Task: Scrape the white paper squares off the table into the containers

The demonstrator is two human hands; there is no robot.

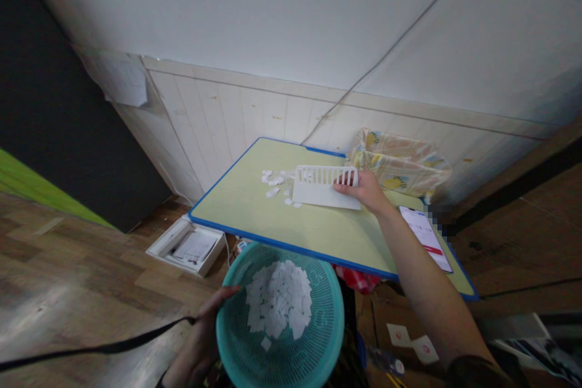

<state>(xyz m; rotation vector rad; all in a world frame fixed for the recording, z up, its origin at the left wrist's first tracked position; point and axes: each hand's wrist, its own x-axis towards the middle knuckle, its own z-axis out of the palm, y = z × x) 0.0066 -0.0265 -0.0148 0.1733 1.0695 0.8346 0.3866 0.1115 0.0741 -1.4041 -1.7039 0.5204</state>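
Observation:
My right hand [364,190] is closed on the end of a white slotted plastic piece [318,195], held low over the table; its exact kind I cannot make out. Torn white paper scraps [273,182] lie on the tabletop just left of that piece, some close against its edge. Below the table's front edge, a teal plastic basket [336,321] holds a heap of paper scraps [279,297]. At the basket's left rim is my left hand [213,315], its thumb over the rim and its other fingers hidden behind the wall.
The pale yellow table [240,194] has a blue edge and stands against the wall. A cloth-lined basket [400,163] sits at its back right, and a phone [425,236] lies near my right forearm. On the floor at left is an open white box [188,245]. A black strap [113,347] crosses lower left.

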